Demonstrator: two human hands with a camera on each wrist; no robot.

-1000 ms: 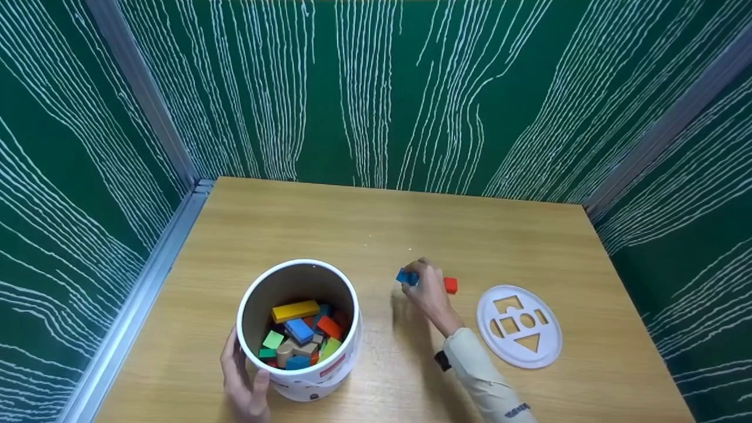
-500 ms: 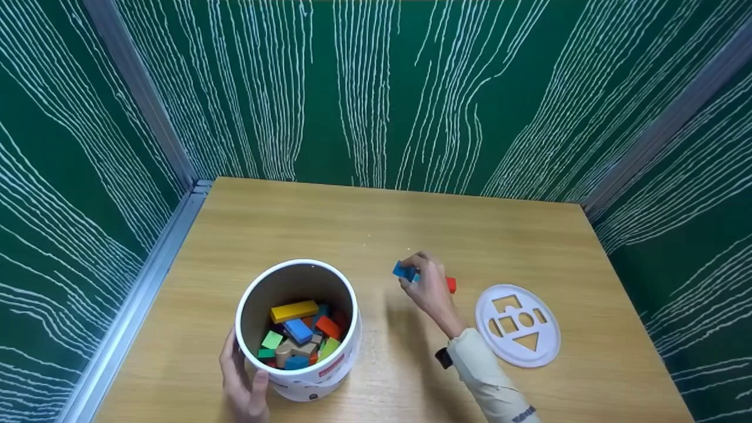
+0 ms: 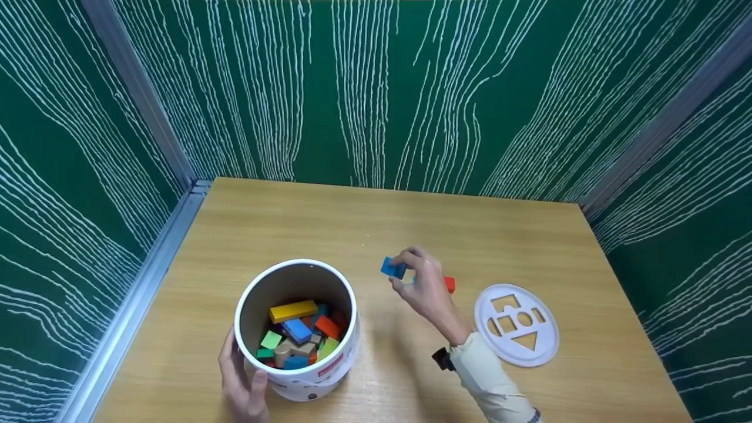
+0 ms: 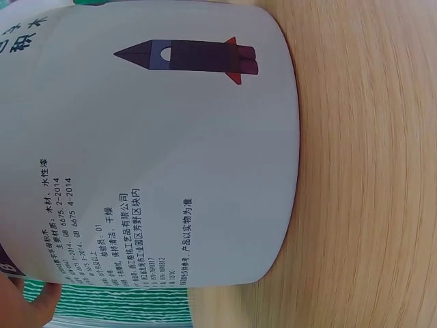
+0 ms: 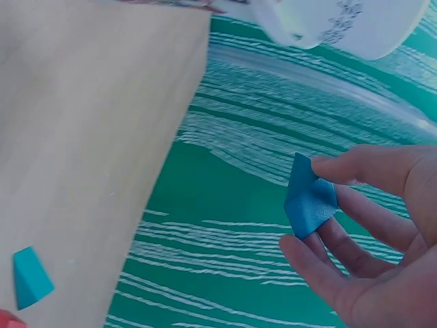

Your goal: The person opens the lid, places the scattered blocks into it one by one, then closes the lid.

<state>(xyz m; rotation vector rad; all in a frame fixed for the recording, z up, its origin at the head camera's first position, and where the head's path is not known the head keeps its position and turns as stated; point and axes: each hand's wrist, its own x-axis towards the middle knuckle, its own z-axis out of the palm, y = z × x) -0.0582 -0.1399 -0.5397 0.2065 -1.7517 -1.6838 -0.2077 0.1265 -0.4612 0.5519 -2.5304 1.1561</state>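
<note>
My right hand (image 3: 424, 282) pinches a blue toy block (image 3: 392, 268) between thumb and fingertips, raised over the table right of the bucket. Angled faces of the block show in the right wrist view, where the fingers (image 5: 372, 164) hold it at its edges. With my left hand (image 3: 244, 385) I grip the near left side of a white round bucket (image 3: 346, 352); its printed wall (image 4: 205, 137) fills most of the left wrist view. Inside lie wooden blocks of many colours, among them a yellow bar (image 3: 294, 311). A red block (image 3: 449, 285) sits partly hidden behind my right hand.
A white round lid (image 3: 517, 352) with cut-out shapes lies flat at the right of the wooden table (image 3: 282, 217). One teal block (image 5: 32, 277) stands beside the red one in the right wrist view. Green panels (image 3: 364, 117) with white lines enclose the table's back and sides.
My right hand has lifted the blue block from beside the red one and moved it up and left towards the bucket. The left hand and bucket stay put.
</note>
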